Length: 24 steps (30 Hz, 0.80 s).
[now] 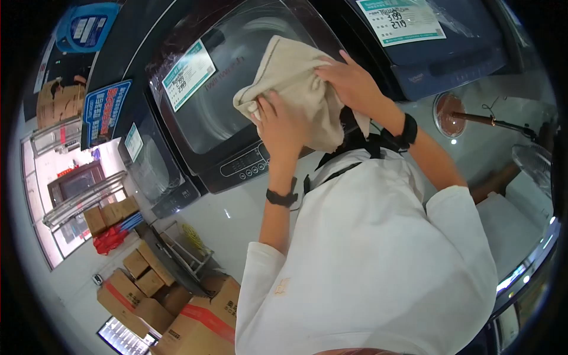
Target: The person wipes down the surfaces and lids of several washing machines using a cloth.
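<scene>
A beige cloth (290,68) with a dark stitched edge hangs bunched and folded between my two hands, above the glass lid of a washing machine (204,139). At the cloth's left edge, the fingers of my left hand (281,121) close on a rolled fold; this hand is slightly blurred. My right hand (353,87) grips the cloth's upper right side, its thumb and fingers partly hidden in the folds. A paper price label (189,74) lies on the lid, left of the cloth. Below my left hand runs the machine's control panel (245,164).
Another washer (449,71) with a price label stands at the right, a smaller one (154,171) at the left. A round-based stand (452,115) is on the floor at right. Cardboard boxes (207,313) are stacked lower left, near a metal trolley (189,254). A blue jug (87,26) sits upper left.
</scene>
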Tool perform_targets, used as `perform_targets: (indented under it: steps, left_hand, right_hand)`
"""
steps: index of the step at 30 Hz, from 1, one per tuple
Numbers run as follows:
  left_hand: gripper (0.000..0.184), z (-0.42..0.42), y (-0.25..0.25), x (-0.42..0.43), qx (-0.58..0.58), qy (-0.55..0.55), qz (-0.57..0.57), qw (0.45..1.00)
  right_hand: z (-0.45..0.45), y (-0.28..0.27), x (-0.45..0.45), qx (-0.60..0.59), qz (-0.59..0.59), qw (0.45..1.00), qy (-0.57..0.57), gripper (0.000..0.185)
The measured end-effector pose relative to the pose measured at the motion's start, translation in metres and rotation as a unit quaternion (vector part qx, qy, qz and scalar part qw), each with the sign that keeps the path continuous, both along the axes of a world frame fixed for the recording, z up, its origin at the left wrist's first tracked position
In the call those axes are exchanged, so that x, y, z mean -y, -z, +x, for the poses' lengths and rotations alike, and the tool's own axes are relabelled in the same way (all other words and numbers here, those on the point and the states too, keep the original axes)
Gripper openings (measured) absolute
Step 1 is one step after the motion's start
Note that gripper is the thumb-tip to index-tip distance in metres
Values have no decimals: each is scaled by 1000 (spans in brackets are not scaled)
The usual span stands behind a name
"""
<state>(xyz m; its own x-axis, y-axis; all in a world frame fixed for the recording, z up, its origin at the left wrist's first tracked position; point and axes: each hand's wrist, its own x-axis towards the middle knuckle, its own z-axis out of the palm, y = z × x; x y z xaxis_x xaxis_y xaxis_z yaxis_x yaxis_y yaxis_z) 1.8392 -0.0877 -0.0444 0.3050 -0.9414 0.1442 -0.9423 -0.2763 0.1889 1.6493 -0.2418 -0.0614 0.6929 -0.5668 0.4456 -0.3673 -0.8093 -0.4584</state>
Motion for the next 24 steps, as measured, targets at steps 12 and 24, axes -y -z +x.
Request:
perform_targets:
  steps: [12, 24]
  left_hand:
    - [79, 5, 17, -10, 10, -197, 16, 980]
    - [84, 5, 22, 30, 59, -232, -8, 971]
  right_hand:
    - [-21, 0, 24, -13, 16, 998, -62, 43]
    - [31, 6, 45, -22, -1, 999, -45, 41]
